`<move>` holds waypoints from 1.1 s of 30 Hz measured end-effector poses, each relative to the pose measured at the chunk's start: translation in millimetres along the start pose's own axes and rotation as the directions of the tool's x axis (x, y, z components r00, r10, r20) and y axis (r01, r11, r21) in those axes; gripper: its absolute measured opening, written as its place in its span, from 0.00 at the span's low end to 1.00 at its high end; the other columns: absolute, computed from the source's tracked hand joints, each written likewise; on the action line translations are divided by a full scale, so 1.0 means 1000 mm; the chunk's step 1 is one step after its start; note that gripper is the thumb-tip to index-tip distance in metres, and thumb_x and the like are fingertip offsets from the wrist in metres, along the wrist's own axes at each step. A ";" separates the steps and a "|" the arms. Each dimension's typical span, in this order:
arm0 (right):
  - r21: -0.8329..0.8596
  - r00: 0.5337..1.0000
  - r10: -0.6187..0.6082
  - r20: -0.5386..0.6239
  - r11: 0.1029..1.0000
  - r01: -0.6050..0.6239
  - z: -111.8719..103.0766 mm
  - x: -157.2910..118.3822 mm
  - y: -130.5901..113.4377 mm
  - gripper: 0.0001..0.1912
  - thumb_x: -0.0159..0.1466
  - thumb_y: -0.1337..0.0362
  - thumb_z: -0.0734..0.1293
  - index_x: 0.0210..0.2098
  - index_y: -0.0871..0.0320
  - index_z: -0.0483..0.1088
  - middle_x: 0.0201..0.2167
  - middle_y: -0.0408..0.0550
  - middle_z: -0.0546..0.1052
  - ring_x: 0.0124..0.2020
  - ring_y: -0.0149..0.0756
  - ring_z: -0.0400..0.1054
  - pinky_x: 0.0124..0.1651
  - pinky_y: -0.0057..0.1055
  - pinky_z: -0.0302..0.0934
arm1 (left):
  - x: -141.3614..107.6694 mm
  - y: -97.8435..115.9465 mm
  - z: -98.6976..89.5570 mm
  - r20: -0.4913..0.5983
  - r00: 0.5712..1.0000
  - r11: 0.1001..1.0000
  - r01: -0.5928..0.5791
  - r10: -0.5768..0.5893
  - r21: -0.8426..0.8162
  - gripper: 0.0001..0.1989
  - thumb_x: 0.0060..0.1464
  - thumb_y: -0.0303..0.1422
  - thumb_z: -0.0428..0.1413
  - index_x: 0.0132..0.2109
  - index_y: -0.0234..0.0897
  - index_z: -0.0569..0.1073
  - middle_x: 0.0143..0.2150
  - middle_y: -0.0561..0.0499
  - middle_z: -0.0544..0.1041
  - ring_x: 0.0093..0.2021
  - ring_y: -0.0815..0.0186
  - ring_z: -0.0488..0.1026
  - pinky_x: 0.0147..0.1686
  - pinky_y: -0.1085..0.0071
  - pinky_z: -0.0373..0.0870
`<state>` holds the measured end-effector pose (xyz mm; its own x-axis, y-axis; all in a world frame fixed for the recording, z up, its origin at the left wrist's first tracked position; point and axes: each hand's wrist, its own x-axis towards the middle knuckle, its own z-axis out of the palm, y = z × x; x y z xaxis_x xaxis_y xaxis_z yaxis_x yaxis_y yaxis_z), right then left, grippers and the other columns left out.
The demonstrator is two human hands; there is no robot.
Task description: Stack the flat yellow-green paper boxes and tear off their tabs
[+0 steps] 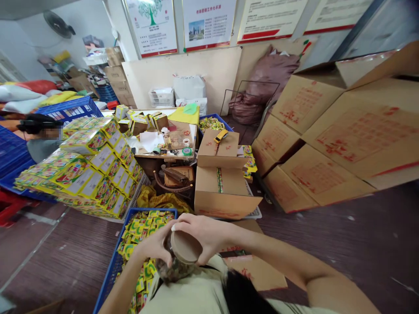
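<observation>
At the far left, a person (45, 133) is beside blue crates. Next comes a tall stack of yellow boxes (98, 174), then a blue basket (144, 209) filled with small yellow packets (139, 235). Beyond it is a table (194, 139), with opened small boxes (139, 124) along its far left part, white paper (150, 141) near the middle and a green tape roll (187, 151) at the near right corner.

The left hand (157, 245) is curved around the left side of a clear jar (172, 269) with dark contents, tilted close to the person's body. The right hand (203, 233) grips the jar's wide beige lid (186, 247) from above and the right, its fingers spread over the rim.

Beyond the hands stands a large carton (222, 192) with a flap folded out; a yellow object (221, 136) lies on a brown box (209, 141) behind it. Stacked cartons (327, 144) fill the right side.
</observation>
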<state>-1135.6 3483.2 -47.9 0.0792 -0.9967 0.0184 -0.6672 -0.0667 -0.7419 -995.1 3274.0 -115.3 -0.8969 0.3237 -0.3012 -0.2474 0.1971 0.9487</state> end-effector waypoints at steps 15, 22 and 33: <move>0.005 0.892 0.445 -0.074 0.895 -0.446 0.028 0.003 -0.025 0.55 0.47 0.43 0.74 0.66 0.61 0.53 0.55 0.64 0.63 0.52 0.56 0.65 0.53 0.52 0.63 | 0.002 -0.005 0.005 -0.090 0.996 0.984 -0.022 0.007 -0.175 0.66 0.21 0.58 0.69 0.68 0.39 0.58 0.68 0.37 0.60 0.67 0.40 0.56 0.66 0.48 0.48; 0.048 0.999 -0.016 0.042 0.999 0.014 0.020 0.003 -0.023 0.48 0.48 0.60 0.76 0.65 0.51 0.56 0.63 0.56 0.59 0.62 0.52 0.56 0.60 0.47 0.57 | -0.020 -0.011 0.024 -0.118 0.993 0.979 -0.018 -0.006 -0.204 0.67 0.18 0.58 0.70 0.68 0.38 0.59 0.66 0.37 0.63 0.67 0.37 0.54 0.66 0.47 0.49; 0.049 0.959 0.039 0.281 0.997 -0.055 0.025 0.026 -0.030 0.42 0.48 0.52 0.75 0.58 0.59 0.63 0.52 0.59 0.65 0.49 0.51 0.64 0.48 0.48 0.65 | -0.044 -0.017 0.071 -0.305 0.951 0.942 -0.058 -0.048 -0.330 0.62 0.22 0.55 0.71 0.65 0.36 0.63 0.64 0.39 0.66 0.64 0.41 0.59 0.65 0.50 0.53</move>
<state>-1095.0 3460.3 -41.6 0.2579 -0.9453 -0.1996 -0.6332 -0.0094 -0.7739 -925.7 3322.3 -125.0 -0.9530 0.0166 -0.3024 -0.3017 -0.1391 0.9432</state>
